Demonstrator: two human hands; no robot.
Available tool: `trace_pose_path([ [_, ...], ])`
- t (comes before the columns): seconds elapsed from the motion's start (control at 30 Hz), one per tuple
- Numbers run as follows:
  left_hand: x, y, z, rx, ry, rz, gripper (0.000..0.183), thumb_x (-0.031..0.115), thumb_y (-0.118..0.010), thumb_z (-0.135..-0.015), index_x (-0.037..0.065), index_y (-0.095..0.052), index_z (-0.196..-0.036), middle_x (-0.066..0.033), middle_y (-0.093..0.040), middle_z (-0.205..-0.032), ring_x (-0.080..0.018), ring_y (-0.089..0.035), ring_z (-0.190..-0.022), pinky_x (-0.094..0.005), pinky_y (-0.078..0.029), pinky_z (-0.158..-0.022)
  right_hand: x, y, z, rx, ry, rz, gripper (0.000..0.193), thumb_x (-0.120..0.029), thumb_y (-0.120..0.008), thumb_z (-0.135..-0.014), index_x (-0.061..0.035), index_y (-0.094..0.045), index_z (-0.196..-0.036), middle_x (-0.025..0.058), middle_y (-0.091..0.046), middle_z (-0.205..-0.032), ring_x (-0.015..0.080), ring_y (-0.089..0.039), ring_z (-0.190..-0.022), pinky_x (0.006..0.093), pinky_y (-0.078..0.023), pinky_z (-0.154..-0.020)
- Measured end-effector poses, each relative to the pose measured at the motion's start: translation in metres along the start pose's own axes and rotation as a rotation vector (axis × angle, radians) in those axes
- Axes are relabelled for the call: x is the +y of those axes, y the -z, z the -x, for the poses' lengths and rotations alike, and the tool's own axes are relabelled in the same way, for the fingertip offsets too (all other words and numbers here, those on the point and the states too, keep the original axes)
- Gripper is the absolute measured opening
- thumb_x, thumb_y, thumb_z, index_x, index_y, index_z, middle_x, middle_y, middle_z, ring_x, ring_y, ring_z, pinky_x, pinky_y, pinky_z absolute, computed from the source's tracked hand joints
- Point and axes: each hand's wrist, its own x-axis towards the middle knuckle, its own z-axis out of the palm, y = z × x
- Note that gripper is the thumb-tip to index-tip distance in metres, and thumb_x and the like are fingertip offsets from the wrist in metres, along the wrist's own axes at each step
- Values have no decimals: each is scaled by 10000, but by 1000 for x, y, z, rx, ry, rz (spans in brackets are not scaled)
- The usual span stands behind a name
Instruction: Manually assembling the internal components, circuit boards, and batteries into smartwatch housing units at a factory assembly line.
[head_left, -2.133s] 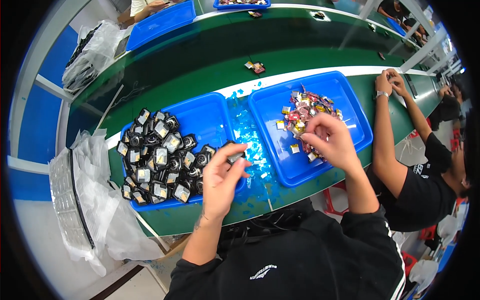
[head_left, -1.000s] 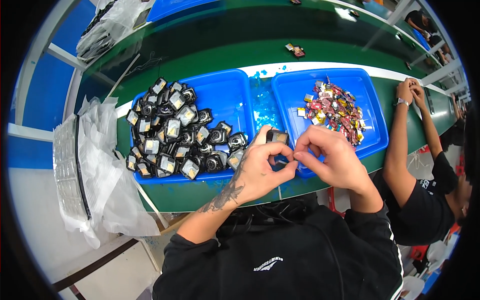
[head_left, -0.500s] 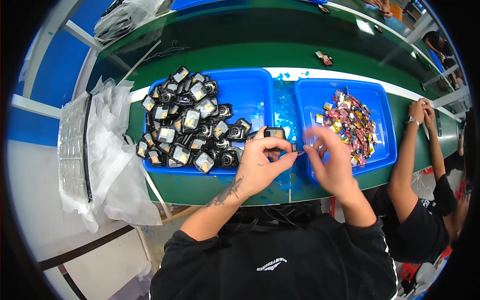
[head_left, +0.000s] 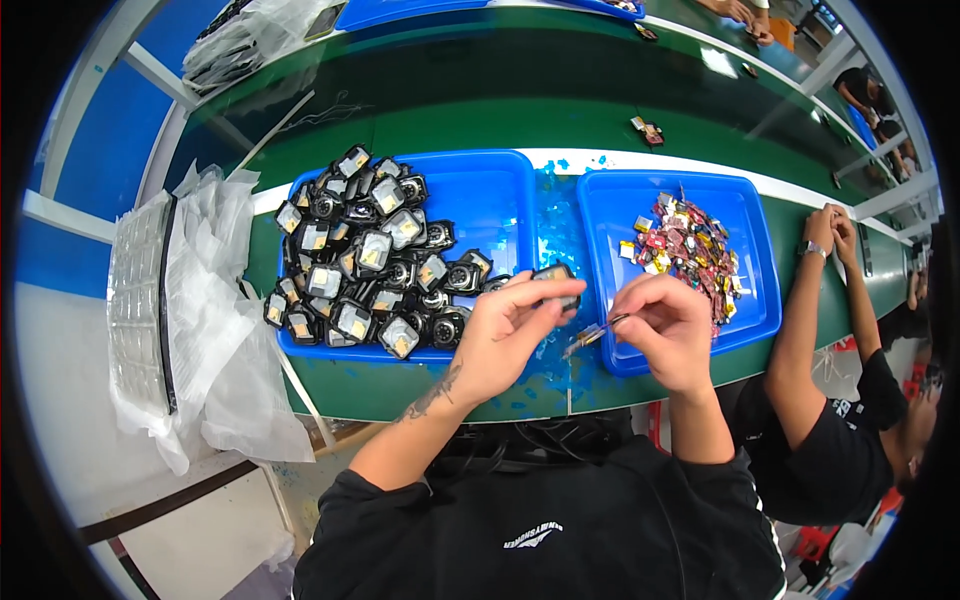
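- Clock directions run from the picture's middle, twelve at the top.
- Just past the middle toward four o'clock, the person's left hand [head_left: 505,335] has its grip nearly closed, thumb and fingers around a black casing [head_left: 554,273] that shows above the index finger.
- Between three and four o'clock, the right hand [head_left: 668,335] has its grip pinched to the fingertips, with hold of a slim part [head_left: 587,338]; the part's pale, shiny end points toward eight o'clock. Its finer detail is too small to tell.
- Toward ten o'clock, a blue tray [head_left: 490,195] carries a heap of similar casings [head_left: 372,252], black with grey and cream patches.
- At three o'clock, a second blue tray [head_left: 745,205] holds a pile of small components [head_left: 690,245] in red, yellow and silver.
- Between the trays, bright blue scraps [head_left: 560,215] litter the green desk [head_left: 500,402].
- At nine o'clock hangs crumpled, translucent plastic sheeting [head_left: 235,330].
- Far out at three o'clock, a co-worker's hands [head_left: 832,230] meet over the desk.
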Motion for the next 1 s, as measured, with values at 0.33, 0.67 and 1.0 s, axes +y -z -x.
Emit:
trace_pose_path([
  [0.33, 2, -19, 5, 47, -39, 140, 476, -81, -439, -954, -45, -365, -1423, -164, -542, -1318, -171, -532, -1215, -291, -421, -1026, -15, -38, -15, 144, 237, 733, 191, 60, -710, -778, -8, -698, -957, 94, -672, -807, 154, -599, -582, 261, -466, -533],
  [0.67, -2, -22, 10, 28, -113, 69, 472, -70, -464, -956, -41, -389, -1422, -161, -529, -1352, -186, -520, -1245, -304, -410, -1053, -18, -40, -11, 225, 179, 797, 123, 2, -753, -749, -36, -680, -840, 74, -638, -700, 144, -505, -493, 280, -382, -454],
  [1.0, 4, -20, 18, -22, -107, -18, 458, -80, -450, -961, -29, -416, -1415, -154, -544, -1341, -159, -537, -1207, -282, -429, -1010, -27, -39, -8, 233, 189, 857, 227, 13, -776, -691, -38, -555, -695, 56, -535, -633, 214, -519, -556, 323, -412, -511],
])
